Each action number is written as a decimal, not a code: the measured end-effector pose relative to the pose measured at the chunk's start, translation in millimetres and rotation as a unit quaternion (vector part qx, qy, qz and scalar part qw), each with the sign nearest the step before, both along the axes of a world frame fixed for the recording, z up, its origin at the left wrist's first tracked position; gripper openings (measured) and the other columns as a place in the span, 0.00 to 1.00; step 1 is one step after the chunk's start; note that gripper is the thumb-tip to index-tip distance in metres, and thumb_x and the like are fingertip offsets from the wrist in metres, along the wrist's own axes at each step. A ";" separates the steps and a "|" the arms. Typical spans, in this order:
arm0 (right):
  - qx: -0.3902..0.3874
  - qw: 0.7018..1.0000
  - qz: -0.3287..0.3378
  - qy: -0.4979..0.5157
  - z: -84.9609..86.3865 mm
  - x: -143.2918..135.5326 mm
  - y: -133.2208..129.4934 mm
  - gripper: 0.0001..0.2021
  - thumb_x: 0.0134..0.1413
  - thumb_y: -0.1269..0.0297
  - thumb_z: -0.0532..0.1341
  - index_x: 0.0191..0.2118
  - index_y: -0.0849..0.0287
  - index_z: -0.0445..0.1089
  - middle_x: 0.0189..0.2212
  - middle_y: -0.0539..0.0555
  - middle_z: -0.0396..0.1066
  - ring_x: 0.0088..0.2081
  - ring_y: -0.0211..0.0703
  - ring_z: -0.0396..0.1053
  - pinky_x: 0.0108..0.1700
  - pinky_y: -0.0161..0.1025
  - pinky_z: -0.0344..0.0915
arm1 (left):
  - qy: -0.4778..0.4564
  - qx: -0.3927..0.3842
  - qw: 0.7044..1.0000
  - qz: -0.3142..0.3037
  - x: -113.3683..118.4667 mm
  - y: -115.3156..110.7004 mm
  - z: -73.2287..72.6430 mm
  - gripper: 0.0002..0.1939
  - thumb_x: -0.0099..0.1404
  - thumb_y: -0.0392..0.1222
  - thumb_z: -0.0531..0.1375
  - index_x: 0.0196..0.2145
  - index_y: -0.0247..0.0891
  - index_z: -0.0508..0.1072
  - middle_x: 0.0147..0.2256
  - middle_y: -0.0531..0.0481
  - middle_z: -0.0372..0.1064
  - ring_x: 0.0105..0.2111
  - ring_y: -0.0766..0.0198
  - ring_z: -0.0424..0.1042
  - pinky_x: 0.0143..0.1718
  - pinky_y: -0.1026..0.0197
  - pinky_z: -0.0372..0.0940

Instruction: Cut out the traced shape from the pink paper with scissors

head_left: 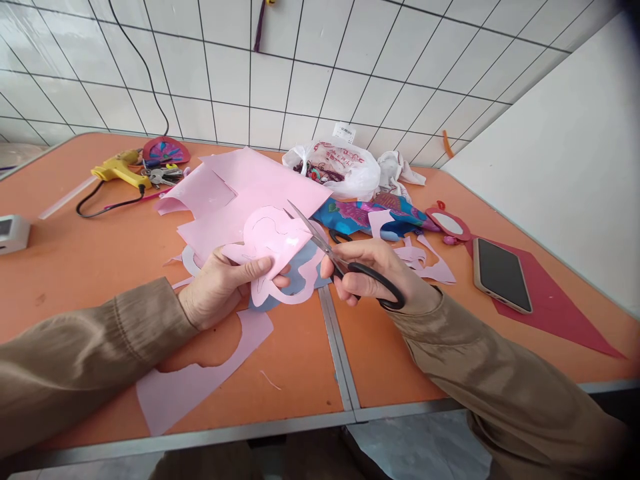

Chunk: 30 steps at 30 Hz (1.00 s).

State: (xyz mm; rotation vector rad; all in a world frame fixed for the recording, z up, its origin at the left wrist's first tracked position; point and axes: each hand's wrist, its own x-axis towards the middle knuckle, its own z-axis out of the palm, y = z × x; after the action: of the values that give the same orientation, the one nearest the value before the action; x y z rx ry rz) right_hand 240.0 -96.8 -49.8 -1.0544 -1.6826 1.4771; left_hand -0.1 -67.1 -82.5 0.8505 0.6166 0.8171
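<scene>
My left hand (227,280) pinches a pink felt-like sheet (287,240), partly cut to a curvy outline, with drawn lines on its face. In my right hand (370,270) are scissors (380,283) with black handles, fingers through the loops. Their blades (310,223) are parted and point up and left, at the right edge of the pink piece. I cannot tell whether they touch it. Behind it lie larger pink sheets (240,180), and a blue-grey piece (303,260) shows beneath. A curved pink offcut (210,380) lies near the table's front edge.
At the left are a yellow glue gun (123,170), keys (163,175) and a white device (13,233). A white plastic bag (350,167) and blue patterned fabric (345,213) lie at the back. To the right, a phone (501,275) rests on a red sheet (550,300).
</scene>
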 end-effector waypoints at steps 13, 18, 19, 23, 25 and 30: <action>-0.018 1.000 -0.009 0.000 7.1 -1.7 -5.1 0.26 0.49 0.39 0.69 0.34 0.61 0.69 0.22 0.48 0.65 0.23 0.35 0.64 0.25 0.34 0.66 | -0.005 -0.006 1.000 0.002 -0.5 -0.9 -1.6 0.11 0.53 0.40 0.74 0.35 0.34 0.83 0.30 0.44 0.80 0.28 0.61 0.78 0.33 0.63 0.73; -0.021 1.000 -0.005 0.005 7.2 -2.8 -6.4 0.27 0.48 0.38 0.68 0.34 0.61 0.69 0.21 0.47 0.65 0.23 0.35 0.64 0.25 0.34 0.66 | 0.003 -0.015 1.000 0.006 -0.4 -1.6 -0.6 0.11 0.52 0.40 0.75 0.34 0.34 0.83 0.29 0.45 0.80 0.28 0.60 0.78 0.33 0.61 0.73; -0.021 1.000 -0.003 0.007 6.7 -3.0 -6.5 0.27 0.48 0.38 0.68 0.35 0.61 0.69 0.21 0.48 0.65 0.23 0.35 0.64 0.25 0.34 0.66 | 0.002 -0.015 1.000 0.005 -0.3 -1.7 -0.6 0.11 0.52 0.40 0.75 0.34 0.34 0.83 0.29 0.45 0.80 0.29 0.60 0.78 0.33 0.61 0.73; -0.026 0.999 0.004 0.019 5.0 -3.5 -6.4 0.27 0.48 0.39 0.69 0.35 0.61 0.69 0.23 0.48 0.66 0.23 0.35 0.65 0.26 0.35 0.66 | -0.014 -0.018 1.000 0.004 -0.1 -1.8 -1.1 0.12 0.51 0.40 0.75 0.34 0.35 0.83 0.29 0.46 0.81 0.29 0.61 0.79 0.33 0.64 0.73; -0.029 0.999 0.006 0.022 4.6 -3.4 -6.2 0.26 0.48 0.40 0.69 0.35 0.61 0.69 0.23 0.48 0.67 0.23 0.35 0.65 0.27 0.35 0.66 | -0.022 -0.020 1.000 0.005 0.0 -1.7 -1.4 0.11 0.52 0.39 0.75 0.34 0.35 0.83 0.29 0.47 0.80 0.29 0.63 0.79 0.33 0.65 0.73; -0.025 1.000 0.007 0.014 5.4 -3.0 -6.4 0.27 0.48 0.38 0.68 0.36 0.61 0.69 0.22 0.48 0.67 0.23 0.35 0.65 0.26 0.35 0.67 | -0.024 -0.025 0.999 0.007 0.5 -1.2 -1.3 0.11 0.52 0.39 0.75 0.34 0.35 0.83 0.29 0.47 0.80 0.28 0.64 0.79 0.34 0.65 0.73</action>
State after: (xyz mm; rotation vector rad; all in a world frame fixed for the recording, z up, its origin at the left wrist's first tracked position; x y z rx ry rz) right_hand 237.0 -103.1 -44.4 -1.0460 -1.6436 1.5436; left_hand 0.5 -68.3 -83.8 0.7794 0.5997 0.8297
